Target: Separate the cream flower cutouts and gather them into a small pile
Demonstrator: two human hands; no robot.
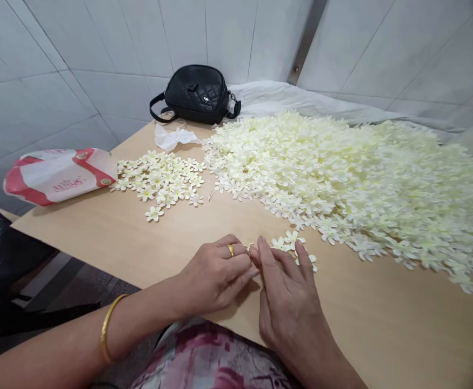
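Observation:
My left hand (pixel 222 273), with a gold ring on one finger, is closed in a pinch. Its fingertips meet those of my right hand (pixel 287 294) just above the table. My right thumb and index finger come together there, while the other fingers stretch forward. A small pale bit shows at the fingertips, mostly hidden, so what they hold is unclear. Just past my right fingers lie a few loose cream artificial flowers (pixel 293 239), partly covered by the hand. A large heap of the same flower heads (pixel 321 167) spreads across the right side.
A smaller pile of flower heads (pixel 165 178) lies left of the heap on the wooden table (pixel 171 254). Beside it is a red and white bag (pixel 64 175). A black handbag (pixel 198 94) and crumpled white paper (pixel 175 138) sit farther back, near the tiled wall.

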